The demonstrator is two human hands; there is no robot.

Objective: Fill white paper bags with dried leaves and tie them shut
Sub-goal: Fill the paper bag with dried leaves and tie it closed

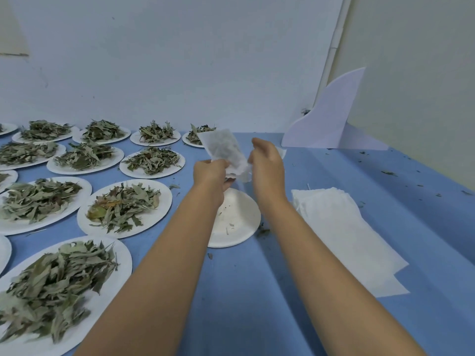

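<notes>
left hand [212, 173] and right hand [267, 163] grip leaf-filled bag [223, 147] over scrap-flecked plate [239, 222].

Ten heaped plates [167, 201] of dried leaves [120, 206] across the left half, three more cut-off plates [14, 177] at the left edge! One nearly bare plate [239, 232] centre, one filled bag [223, 147], left hand [210, 173] and right hand [267, 163] makes two, one stack of flat bags [334, 217] right.

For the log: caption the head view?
Left hand and right hand hold a filled bag over a near-empty plate; leaf plates left, spare bags right.
</notes>
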